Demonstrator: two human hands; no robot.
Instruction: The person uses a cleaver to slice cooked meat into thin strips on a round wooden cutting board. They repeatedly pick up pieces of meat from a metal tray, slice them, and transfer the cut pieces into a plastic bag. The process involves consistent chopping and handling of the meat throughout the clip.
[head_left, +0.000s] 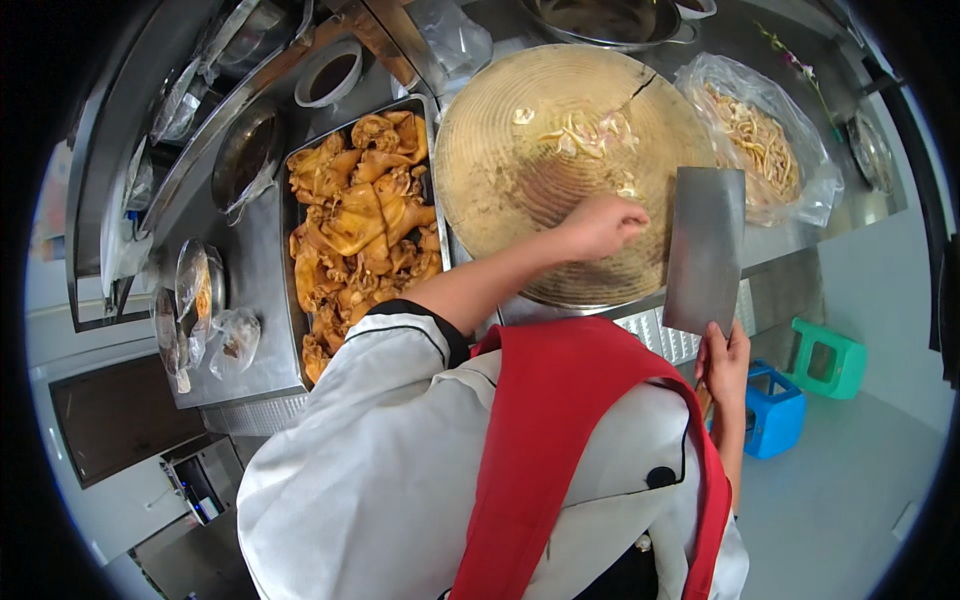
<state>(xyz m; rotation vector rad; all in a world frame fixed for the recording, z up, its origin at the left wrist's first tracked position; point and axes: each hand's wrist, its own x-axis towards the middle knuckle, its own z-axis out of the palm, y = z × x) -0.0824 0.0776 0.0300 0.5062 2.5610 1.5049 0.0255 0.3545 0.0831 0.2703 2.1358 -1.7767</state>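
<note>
My right hand (724, 364) grips the handle of a broad cleaver (703, 247). The cleaver's blade reaches up past the right edge of a round wooden chopping block (495, 187). Over the lower part of that block is my left hand (604, 226), its fingers curled in; nothing shows in them, though the palm is hidden. Sliced pale meat strips (589, 133) lie scattered on the wood, and a small piece (628, 185) sits just beyond my left fingers. Right of the block, a clear plastic bag (814, 180) holds a heap of cut strips (754, 142).
A metal tray (441, 225) of brown cooked meat pieces (360, 217) stands left of the block. Behind it are a bowl of dark liquid (330, 73) and a dark pan (247, 154). A large metal pan (607, 22) sits beyond the block. Blue (776, 420) and green stools (829, 358) stand at right.
</note>
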